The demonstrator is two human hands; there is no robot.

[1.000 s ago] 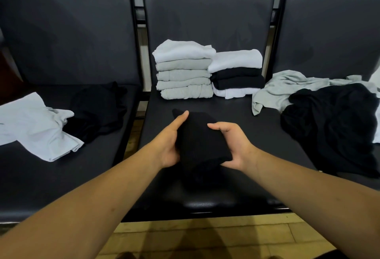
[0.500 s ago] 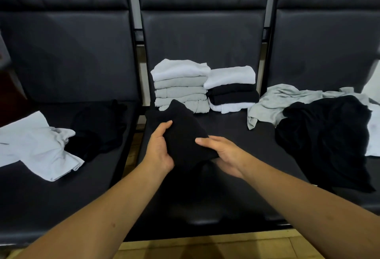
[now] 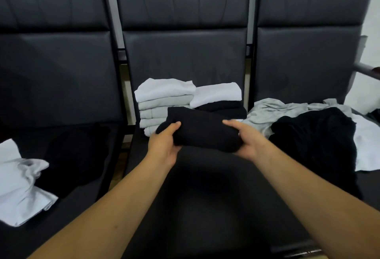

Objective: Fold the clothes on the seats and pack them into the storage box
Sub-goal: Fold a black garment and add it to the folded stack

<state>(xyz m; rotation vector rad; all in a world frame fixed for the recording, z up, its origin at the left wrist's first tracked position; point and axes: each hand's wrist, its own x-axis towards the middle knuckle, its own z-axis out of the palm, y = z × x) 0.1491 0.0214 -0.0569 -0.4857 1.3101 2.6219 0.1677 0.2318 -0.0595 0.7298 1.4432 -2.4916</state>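
A folded black garment (image 3: pixel 202 130) is held above the middle seat (image 3: pixel 205 197), in front of the folded stacks. My left hand (image 3: pixel 164 145) grips its left end, thumb on top. My right hand (image 3: pixel 246 141) holds its right end from beneath and the side. Behind it stand two stacks: a white and grey stack (image 3: pixel 162 100) on the left, and a white and black stack (image 3: pixel 218 96) on the right. No storage box is in view.
The left seat carries a crumpled white garment (image 3: pixel 18 184) and a black garment (image 3: pixel 76 156). The right seat holds a loose grey garment (image 3: pixel 273 110), a black garment (image 3: pixel 316 135) and a white one (image 3: pixel 368 145). Tall dark seat backs (image 3: pixel 185 53) stand behind.
Both hands have lifted the folded black garment off the seat and carried it forward toward the stacks, turning it to lie sideways. The view has tilted upward.
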